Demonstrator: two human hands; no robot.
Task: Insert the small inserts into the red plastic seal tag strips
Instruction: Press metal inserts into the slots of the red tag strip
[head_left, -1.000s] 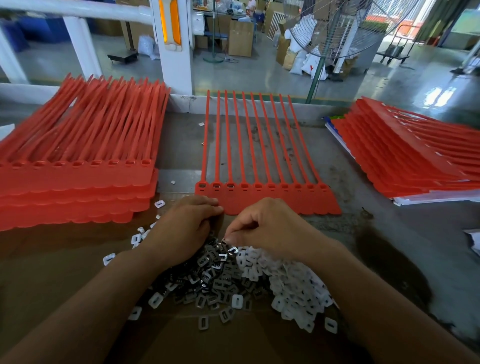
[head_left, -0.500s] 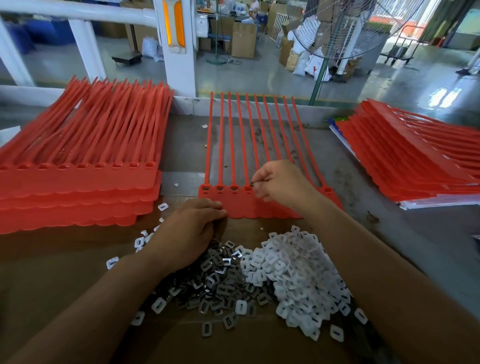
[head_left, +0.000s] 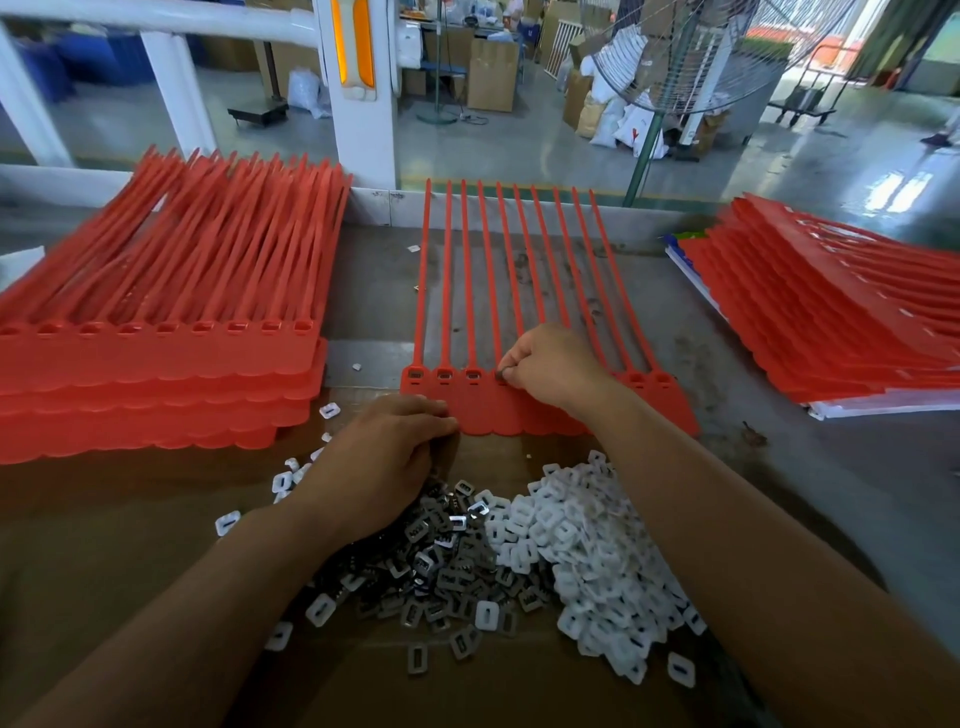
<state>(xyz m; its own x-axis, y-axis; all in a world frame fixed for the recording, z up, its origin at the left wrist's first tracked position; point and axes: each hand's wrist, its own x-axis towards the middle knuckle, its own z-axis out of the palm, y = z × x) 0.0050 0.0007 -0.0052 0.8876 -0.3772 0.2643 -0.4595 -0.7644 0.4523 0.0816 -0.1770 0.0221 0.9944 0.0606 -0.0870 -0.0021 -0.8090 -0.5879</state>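
A red sheet of seal tag strips (head_left: 483, 410) lies flat in the middle of the table, tails pointing away from me. My right hand (head_left: 550, 364) pinches a small dark metal insert (head_left: 501, 373) at the fourth socket from the left. The three sockets to its left hold inserts. My left hand (head_left: 384, 462) rests with curled fingers on the pile of metal inserts (head_left: 441, 561), just below the sheet's front edge; what it holds is hidden. A heap of white plastic inserts (head_left: 587, 551) lies beside the metal ones.
A thick stack of red tag sheets (head_left: 156, 364) sits at the left, another stack (head_left: 831, 322) at the right. Brown cardboard (head_left: 104, 519) covers the near table. Loose inserts lie scattered around the piles. A white railing and a fan stand beyond the table's far edge.
My right hand left the insert pile, carried an insert up to the sheet's sockets, and then shifted slightly left to the fourth socket. My left hand stayed on the metal pile.
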